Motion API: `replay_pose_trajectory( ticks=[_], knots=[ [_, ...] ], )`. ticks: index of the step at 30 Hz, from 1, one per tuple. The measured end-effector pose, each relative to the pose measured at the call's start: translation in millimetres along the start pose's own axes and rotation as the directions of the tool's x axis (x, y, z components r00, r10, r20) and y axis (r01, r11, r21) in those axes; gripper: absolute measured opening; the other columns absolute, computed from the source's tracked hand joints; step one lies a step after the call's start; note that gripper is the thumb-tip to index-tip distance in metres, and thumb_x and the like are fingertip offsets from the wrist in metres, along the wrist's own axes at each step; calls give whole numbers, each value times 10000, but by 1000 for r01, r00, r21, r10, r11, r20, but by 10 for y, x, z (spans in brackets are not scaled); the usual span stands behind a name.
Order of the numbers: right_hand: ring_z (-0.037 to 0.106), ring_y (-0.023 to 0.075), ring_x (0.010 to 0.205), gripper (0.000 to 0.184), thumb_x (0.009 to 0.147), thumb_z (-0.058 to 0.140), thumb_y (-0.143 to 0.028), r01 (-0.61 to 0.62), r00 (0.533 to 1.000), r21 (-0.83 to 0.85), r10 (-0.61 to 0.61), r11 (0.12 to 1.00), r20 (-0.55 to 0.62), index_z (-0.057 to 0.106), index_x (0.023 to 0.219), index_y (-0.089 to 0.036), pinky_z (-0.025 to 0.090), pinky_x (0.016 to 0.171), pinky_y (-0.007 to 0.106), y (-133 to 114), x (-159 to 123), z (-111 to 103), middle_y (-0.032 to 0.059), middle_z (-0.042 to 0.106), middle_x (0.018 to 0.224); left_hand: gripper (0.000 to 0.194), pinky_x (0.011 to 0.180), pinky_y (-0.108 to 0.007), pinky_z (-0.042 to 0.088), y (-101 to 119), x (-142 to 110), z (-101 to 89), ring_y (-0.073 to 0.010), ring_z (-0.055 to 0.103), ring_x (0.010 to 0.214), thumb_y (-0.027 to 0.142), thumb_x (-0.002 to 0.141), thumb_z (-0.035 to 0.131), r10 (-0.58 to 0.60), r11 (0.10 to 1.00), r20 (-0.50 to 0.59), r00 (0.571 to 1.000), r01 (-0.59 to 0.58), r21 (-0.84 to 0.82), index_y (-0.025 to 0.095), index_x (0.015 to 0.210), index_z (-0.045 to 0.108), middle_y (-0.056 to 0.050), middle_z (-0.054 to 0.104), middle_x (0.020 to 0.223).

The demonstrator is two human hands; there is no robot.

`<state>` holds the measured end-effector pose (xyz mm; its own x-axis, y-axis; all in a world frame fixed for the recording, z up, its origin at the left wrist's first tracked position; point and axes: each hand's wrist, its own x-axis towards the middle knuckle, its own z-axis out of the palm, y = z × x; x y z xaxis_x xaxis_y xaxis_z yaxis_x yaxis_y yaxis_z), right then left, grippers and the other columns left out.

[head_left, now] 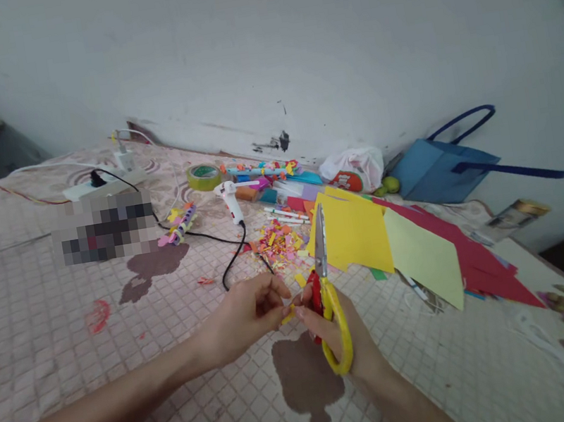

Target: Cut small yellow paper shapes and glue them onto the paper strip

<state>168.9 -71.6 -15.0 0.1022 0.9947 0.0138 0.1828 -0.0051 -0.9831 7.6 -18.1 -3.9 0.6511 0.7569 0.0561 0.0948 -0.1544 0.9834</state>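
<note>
My left hand (pixel 243 320) is closed in a pinch, its fingertips on a small yellow paper piece (pixel 288 315). My right hand (pixel 353 339) grips a pair of scissors (pixel 321 240) with a yellow and a red handle, the blades pointing up and away from me. The thumb and finger of that hand also meet at the small yellow piece, so both hands touch it. Just beyond the hands lies a heap of colourful paper scraps (pixel 281 240). Sheets of yellow paper (pixel 357 231) lie behind the scissors.
A white glue gun (pixel 230 201) with a black cord stands past the scraps, near a roll of tape (pixel 204 176). Pale green paper (pixel 425 256) and red paper (pixel 496 277) lie right. A blue bag (pixel 436 169) leans on the wall; a power strip (pixel 104 185) sits left.
</note>
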Motion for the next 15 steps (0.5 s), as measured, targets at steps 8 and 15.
replay_pose_trajectory(
  ticks=[8,15],
  knots=[
    [423,109,517,200,680,616,-322,-46,997,-33,44,998,-63,468,721,-195,349,462,228,-45,29,18,-33,489,638,121,564,-209,396,95,8,-153,-98,522,624,226,842,458,131,946,-112,985,-91,311,159,803,552,1,592,716],
    [473,145,542,188,681,613,-335,39,997,-47,-42,998,-67,485,716,-201,387,481,263,-19,30,-31,-6,531,650,228,667,-230,435,839,-290,-97,-126,562,718,221,902,395,520,665,246,818,-568,485,172,779,580,-30,643,760]
  ],
)
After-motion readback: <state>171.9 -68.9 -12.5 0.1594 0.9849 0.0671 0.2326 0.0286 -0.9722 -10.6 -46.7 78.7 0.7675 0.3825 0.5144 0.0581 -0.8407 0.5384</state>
